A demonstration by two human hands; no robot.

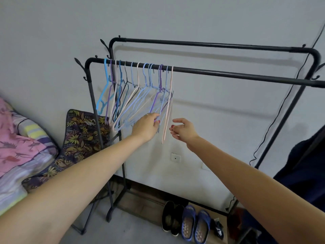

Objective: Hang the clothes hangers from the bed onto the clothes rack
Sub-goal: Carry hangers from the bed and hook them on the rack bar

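Hangers [133, 92] hung in bunch at left end of rack's [228, 74] front bar. Left hand [146, 127] reached into bunch, grip seemingly pinching lower edge of purple hanger [155, 101]. Right hand [183, 130] hovered just beside pink hanger [168, 110], grip loose, holding nothing. Bed [21, 152] at left.

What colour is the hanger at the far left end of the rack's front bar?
Bright sky blue; the leftmost hanger shows clearly in the head view, hooked on the front bar.
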